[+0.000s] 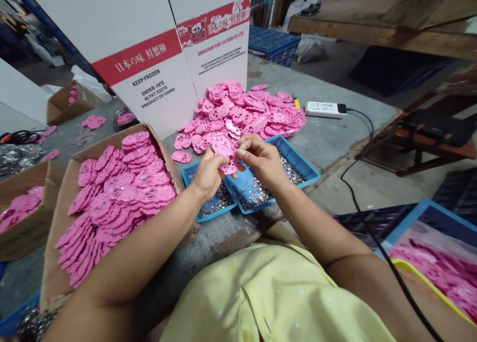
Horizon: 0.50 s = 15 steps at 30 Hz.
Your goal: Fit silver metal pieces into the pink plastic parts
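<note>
A: So, what's the L hand point(208, 177) got?
B: A pink piece point(222, 147), gripped w/ thumb & fingers, held up nr the blue trays point(238, 184).
A: And the R hand point(262, 159)?
B: Fingertips pinched tog. at the piece's R edge; can't tell what's btwn them.
A: Nearby?
B: Pink pile point(242, 106) just beyond, small metal bits point(257, 192) in the trays, carton point(54, 282) of stacked pink pieces point(119, 198) on the L.
</note>
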Motion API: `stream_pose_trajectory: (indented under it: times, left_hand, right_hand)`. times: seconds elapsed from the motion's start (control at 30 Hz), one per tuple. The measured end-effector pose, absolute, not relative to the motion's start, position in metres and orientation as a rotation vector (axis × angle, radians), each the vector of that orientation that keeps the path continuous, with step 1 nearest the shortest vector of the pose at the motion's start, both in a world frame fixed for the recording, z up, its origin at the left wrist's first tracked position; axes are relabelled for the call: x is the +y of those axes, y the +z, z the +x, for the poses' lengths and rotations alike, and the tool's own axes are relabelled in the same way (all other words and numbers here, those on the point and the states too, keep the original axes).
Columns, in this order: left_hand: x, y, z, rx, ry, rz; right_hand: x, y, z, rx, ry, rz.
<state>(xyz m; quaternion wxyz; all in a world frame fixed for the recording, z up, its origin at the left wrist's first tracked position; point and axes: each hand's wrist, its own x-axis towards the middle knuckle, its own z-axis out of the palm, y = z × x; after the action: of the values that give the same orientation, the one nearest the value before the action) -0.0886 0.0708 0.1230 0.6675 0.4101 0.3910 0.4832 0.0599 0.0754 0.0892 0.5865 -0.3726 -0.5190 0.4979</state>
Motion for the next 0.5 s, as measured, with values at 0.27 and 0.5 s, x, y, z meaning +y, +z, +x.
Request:
stream_pose_trajectory:
  times: [0.27, 0.5]
  left_hand:
    - [0.070, 0.122, -0.086, 0.869, 1.046, 1.034]
    - [0.069, 0.121, -0.087, 0.871, 1.036, 1.111]
  right_hand:
    - [0.081, 0.100, 0.080, -1.554, 0.928, -0.913]
    - [0.081, 0.098, 0.084, -1.634, 0.888, -0.906]
